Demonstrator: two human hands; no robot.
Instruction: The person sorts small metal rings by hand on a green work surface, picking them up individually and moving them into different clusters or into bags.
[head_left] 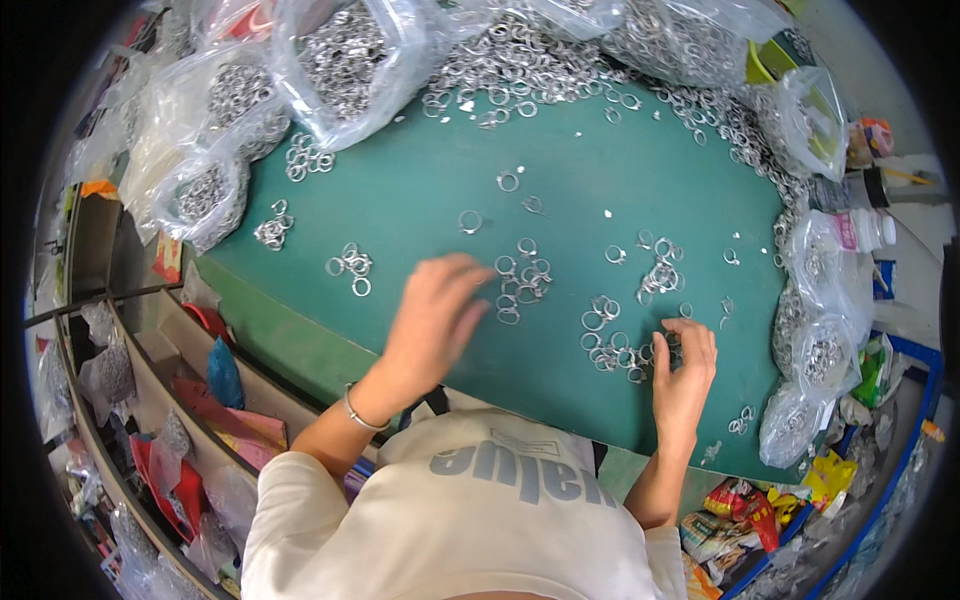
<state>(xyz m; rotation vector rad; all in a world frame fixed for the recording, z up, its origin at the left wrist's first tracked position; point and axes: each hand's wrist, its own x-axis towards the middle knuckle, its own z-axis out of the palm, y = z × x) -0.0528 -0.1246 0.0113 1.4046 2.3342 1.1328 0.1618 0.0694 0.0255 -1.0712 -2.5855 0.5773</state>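
My left hand hovers over the green table, slightly blurred, with thumb and fingers apart. Just beyond its fingertips lies a small cluster of silver rings. At the right, my right hand rests by another ring cluster; its thumb and curled fingers stand apart, with a few rings showing between them. Whether the fingers touch those rings is hard to make out. Farther off sits one more ring cluster, and a single ring lies beyond my left hand.
Clear plastic bags of rings line the table's far left. Along the back and right edge spreads a long heap of loose rings. Small ring groups dot the left side. Cluttered shelves stand left; a blue-framed bin stands right.
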